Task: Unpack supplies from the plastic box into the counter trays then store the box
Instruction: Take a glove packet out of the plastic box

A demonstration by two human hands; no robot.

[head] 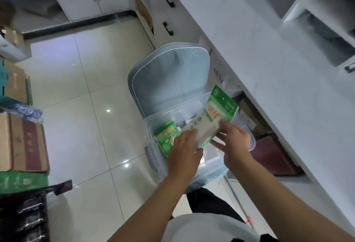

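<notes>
I see a shiny white tile floor (80,91), long white counter (269,80) on the right, clear plastic box (151,126) on a blue padded chair (169,76), both my hands grasping one tall green and white packet (217,115), left hand (185,148), right hand (235,141), second green packet (166,138) inside the box.

Cardboard boxes (23,141), black bag (23,216)

Green/white packets (215,115), clear box (151,126) w/ pale-blue chair (169,72).

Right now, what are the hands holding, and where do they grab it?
Both hands, left and right, hold a green-and-white packet by its lower end, above the plastic box.
</notes>
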